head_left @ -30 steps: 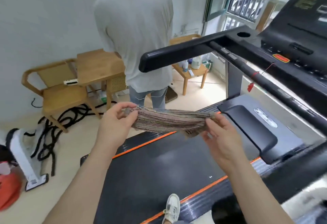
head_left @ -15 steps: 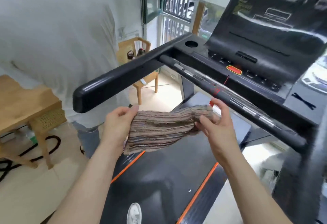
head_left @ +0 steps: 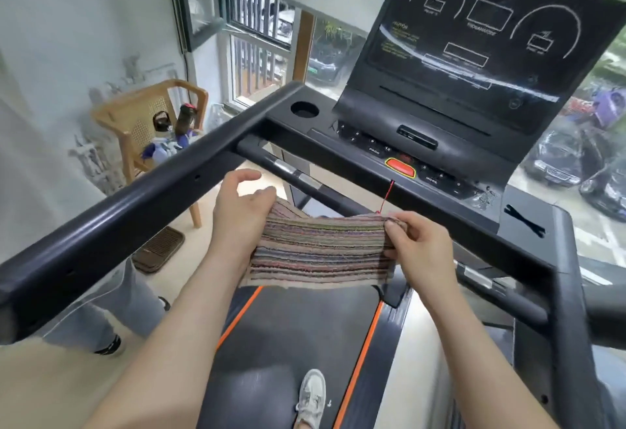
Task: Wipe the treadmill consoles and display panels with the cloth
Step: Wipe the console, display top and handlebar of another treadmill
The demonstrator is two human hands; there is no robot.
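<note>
Head view: left hand (head_left: pixel 242 215) and right hand (head_left: pixel 420 245) pinch opposite ends of the cloth (head_left: pixel 318 252)

A wooden chair (head_left: pixel 149 123) by the window (head_left: pixel 257 56) holds bottles (head_left: pixel 184 119). A brown mat (head_left: pixel 159 249) lies on the floor (head_left: pixel 189 269). Cars (head_left: pixel 559 157) sit outside.

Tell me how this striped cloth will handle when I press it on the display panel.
Probably floppy: the striped cloth sags between the left hand and right hand. Likely light, since a fingertip pinch holds it. Its ribbed weave should drag slightly on the glossy display panel.
</note>
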